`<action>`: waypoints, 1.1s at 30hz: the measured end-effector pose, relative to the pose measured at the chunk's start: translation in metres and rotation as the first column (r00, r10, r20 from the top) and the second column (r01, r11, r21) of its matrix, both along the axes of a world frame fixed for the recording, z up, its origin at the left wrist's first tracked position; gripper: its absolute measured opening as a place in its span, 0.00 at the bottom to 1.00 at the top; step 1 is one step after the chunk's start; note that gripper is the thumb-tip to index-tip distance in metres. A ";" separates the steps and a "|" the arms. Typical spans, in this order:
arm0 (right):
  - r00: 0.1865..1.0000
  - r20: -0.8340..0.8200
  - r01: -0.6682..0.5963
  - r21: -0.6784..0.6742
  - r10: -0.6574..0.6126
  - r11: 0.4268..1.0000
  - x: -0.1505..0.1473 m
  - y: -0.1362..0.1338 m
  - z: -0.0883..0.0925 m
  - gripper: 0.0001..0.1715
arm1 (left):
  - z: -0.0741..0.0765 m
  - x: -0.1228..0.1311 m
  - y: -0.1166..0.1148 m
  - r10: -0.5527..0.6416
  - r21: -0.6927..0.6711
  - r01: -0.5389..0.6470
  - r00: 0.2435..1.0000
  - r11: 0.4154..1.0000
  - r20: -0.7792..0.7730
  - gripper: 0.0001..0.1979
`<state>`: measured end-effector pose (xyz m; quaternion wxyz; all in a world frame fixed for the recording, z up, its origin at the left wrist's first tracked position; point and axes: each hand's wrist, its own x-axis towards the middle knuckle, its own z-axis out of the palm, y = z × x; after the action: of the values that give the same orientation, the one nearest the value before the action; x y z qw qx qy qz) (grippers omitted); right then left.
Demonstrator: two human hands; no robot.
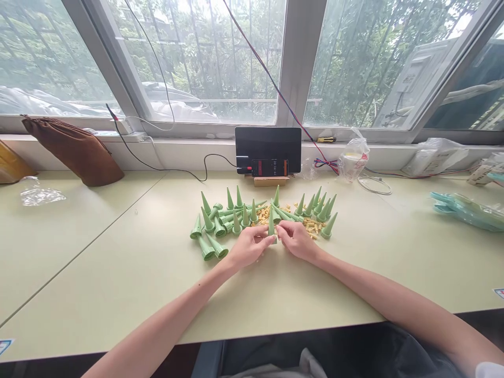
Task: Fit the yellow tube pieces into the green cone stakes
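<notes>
My left hand (250, 247) grips a green plastic cone spike (271, 222), point up, between thumb and fingers near its base. Close against the cone's right side, my right hand (296, 240) has its fingers pinched together; what sits in them, if anything, is hidden. Small yellow plastic pieces (314, 226) lie in a loose heap just beyond both hands. Several more green cone spikes (329, 226) stand upright at the right of the heap. To the left, others stand or lie on their sides, such as a fallen cone (206, 249) with its ribbed open end towards me.
A phone (270, 167) leans on a dark tablet (268, 142) behind the heap, above a small cardboard box (271, 181). A brown pouch (74, 149) is at the back left. Plastic bags (468, 211) lie at the right. Cables (173, 169) run along the window side of the table (129, 273).
</notes>
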<state>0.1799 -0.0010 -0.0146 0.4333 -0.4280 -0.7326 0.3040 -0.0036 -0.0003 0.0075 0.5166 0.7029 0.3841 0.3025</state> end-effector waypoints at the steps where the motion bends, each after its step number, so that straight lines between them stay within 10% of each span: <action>1: 0.998 0.059 -0.004 0.084 -0.001 0.996 0.001 0.000 0.000 0.21 | 0.001 -0.001 0.000 -0.017 -0.054 0.019 1.000 0.998 0.022 0.17; 11: 0.976 0.210 -0.107 0.254 0.053 0.961 0.003 0.003 -0.001 0.19 | 0.001 -0.004 0.004 -0.011 -0.041 0.012 1.000 0.999 0.013 0.18; 16: 0.997 -0.060 -0.062 -0.080 0.057 0.995 -0.001 0.002 0.000 0.21 | -0.003 -0.002 0.005 0.034 0.102 -0.035 0.999 0.994 0.007 0.15; 20: 0.912 -0.401 -0.254 -0.394 0.083 0.883 -0.004 0.003 0.002 0.22 | -0.002 0.000 0.004 0.097 0.301 -0.093 0.995 0.949 0.003 0.13; 33: 0.821 -0.570 -0.339 -0.490 -0.001 0.803 -0.002 0.006 0.005 0.20 | -0.002 0.003 0.000 0.120 0.402 -0.069 0.987 0.913 -0.102 0.15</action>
<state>0.1780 0.0053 -0.0092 0.4442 -0.3631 -0.4896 0.6566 -0.0006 0.0002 0.0054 0.3228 0.7912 0.3798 0.3543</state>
